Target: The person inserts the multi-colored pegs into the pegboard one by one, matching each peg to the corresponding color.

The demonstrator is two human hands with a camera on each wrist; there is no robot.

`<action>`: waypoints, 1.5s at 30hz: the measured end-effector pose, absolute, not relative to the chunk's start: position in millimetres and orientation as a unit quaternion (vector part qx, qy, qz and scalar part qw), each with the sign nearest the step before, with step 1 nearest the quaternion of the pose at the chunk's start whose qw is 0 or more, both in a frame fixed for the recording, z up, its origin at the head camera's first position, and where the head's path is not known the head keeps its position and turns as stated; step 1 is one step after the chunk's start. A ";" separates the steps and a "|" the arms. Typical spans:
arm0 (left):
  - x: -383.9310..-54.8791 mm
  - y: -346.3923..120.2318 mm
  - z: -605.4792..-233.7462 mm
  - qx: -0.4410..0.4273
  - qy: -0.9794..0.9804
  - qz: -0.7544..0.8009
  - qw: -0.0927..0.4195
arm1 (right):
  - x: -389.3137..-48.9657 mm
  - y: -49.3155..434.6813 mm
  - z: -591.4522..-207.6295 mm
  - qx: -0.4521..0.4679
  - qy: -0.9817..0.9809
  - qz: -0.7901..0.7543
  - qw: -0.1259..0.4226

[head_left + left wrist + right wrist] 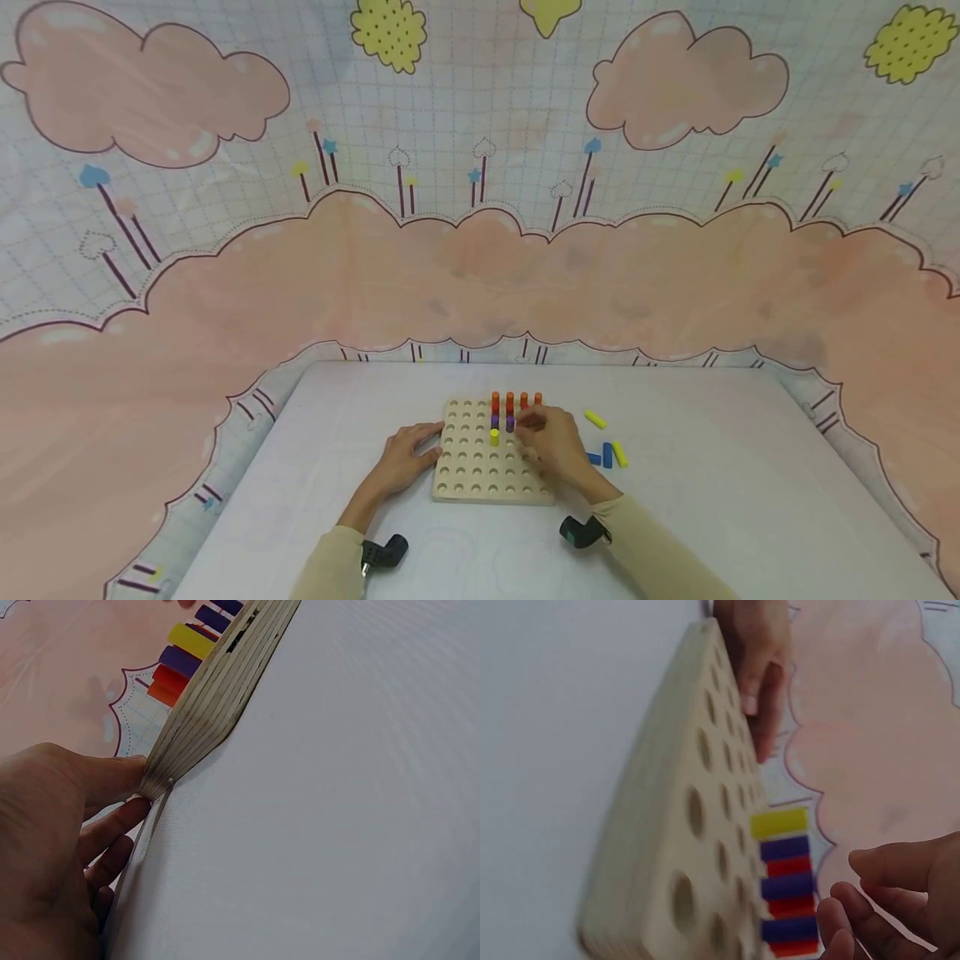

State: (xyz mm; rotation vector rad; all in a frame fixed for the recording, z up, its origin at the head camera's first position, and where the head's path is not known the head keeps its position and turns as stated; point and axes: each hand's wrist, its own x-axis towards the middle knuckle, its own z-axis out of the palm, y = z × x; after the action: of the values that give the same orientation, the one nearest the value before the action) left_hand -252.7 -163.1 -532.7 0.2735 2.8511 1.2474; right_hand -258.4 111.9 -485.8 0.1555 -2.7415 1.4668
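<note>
A wooden pegboard (468, 475) with rows of round holes lies on the table. Orange and red pegs stand in its back rows; before them are purple pegs (786, 849) and one yellow peg (494, 437). My left hand (405, 458) touches the board's left edge with thumb and fingers, as the left wrist view (45, 847) also shows. Over the board's right part is my right hand (555, 437), its fingers loosely bent beside the purple pegs. In the right wrist view, nothing shows between the right thumb and fingers (900, 866). Whether a fingertip touches a peg, I cannot tell.
Loose on the table to the right of the board lie a yellow peg (596, 419), another yellow peg (620, 454), a blue peg (607, 455) and a second blue peg (594, 459) partly behind the right hand. A patterned cloth (480, 283) hangs behind the white table (712, 467).
</note>
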 end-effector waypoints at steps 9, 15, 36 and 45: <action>-252.4 -165.4 -535.1 0.095 0.912 0.400 -0.002 | -264.9 155.1 -469.6 0.045 -0.897 0.434 0.073; -251.1 -165.7 -536.5 0.096 0.913 0.396 0.001 | -271.6 186.0 -473.8 0.027 -0.900 0.429 0.073; -247.0 -166.3 -533.2 0.090 0.911 0.403 0.008 | -288.9 236.7 -504.2 -0.022 -0.905 0.424 -0.001; -247.0 -165.5 -531.1 0.084 0.911 0.404 0.012 | -295.7 235.9 -512.0 -0.042 -0.916 0.399 -0.019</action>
State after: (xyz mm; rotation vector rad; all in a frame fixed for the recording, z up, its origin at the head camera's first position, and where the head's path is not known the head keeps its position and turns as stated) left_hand -247.0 -165.5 -531.1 0.2616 2.8408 1.2586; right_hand -295.7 235.9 -512.0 -0.1348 -2.9126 1.2701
